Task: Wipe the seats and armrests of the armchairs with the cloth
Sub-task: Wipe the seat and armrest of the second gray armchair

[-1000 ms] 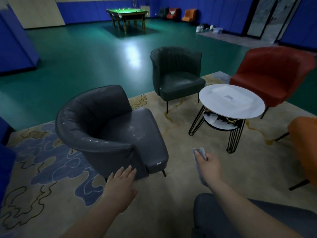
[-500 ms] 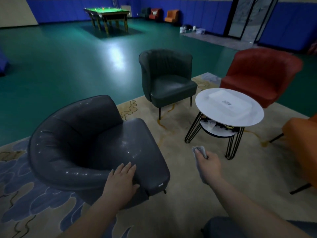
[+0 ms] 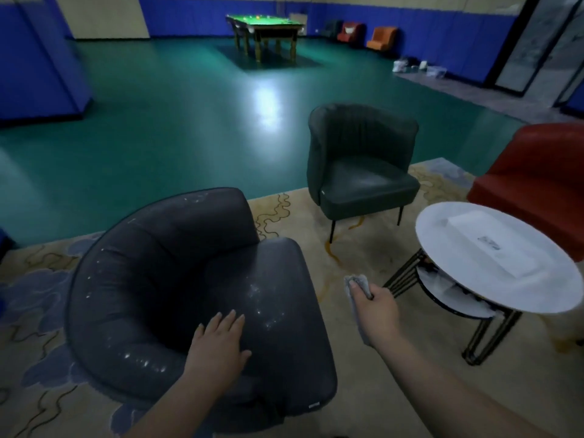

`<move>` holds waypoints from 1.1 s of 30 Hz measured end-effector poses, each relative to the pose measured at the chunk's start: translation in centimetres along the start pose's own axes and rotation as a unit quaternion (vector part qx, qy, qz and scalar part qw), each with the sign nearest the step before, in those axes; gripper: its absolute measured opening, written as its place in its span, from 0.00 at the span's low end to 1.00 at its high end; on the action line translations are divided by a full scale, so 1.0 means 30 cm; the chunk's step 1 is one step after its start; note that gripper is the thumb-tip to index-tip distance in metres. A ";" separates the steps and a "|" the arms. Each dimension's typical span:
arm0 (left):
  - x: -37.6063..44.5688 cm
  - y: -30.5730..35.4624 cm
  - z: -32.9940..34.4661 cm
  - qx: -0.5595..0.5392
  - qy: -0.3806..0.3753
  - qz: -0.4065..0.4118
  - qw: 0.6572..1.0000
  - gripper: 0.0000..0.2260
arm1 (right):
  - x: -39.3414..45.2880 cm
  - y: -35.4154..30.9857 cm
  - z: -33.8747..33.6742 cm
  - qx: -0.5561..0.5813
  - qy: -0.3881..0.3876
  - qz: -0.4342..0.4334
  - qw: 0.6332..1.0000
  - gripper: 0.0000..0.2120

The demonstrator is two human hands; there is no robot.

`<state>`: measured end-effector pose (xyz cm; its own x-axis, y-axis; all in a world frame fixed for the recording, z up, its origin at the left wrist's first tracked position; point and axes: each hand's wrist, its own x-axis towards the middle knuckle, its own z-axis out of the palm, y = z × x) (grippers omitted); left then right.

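Resting flat and open on the seat of the nearest grey armchair (image 3: 177,279), the left hand (image 3: 218,343) steadies it while the right hand (image 3: 376,314) clutches a bunched grey cloth (image 3: 355,284) in the air just beside the seat's edge. Pale specks dot the leather, so wiping appears barely begun. A dark green armchair (image 3: 363,165) and red armchair (image 3: 537,178) wait beyond, near a round white table (image 3: 448,279).

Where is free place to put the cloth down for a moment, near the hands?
The dark grey armchair seat is bare ahead of the left hand. Bare carpet lies between that chair and the round table. The tabletop is crowded: a white box fills its middle. The right hand holds the cloth.
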<state>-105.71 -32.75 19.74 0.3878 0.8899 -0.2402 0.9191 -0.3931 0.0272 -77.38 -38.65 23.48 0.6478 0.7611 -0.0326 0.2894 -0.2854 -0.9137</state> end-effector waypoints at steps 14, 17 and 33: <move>0.218 0.118 -0.044 -0.057 0.027 -0.216 0.974 0.34 | 0.587 -0.126 0.204 -0.164 -0.186 -0.125 0.961 0.21; 0.217 0.115 -0.042 -0.061 0.025 -0.240 0.969 0.34 | 0.623 -0.139 0.274 -0.152 -0.212 -0.127 0.957 0.21; 0.288 -0.127 -0.001 -0.099 0.001 -0.312 0.945 0.34 | 0.678 -0.231 0.671 -0.109 -0.292 -0.162 0.936 0.15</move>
<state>-105.86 -23.57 17.58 -0.2350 0.9346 -0.2669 0.9637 0.2598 0.0613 -80.39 -9.48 20.99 0.0231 0.9988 -0.0428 0.5824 -0.0482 -0.8115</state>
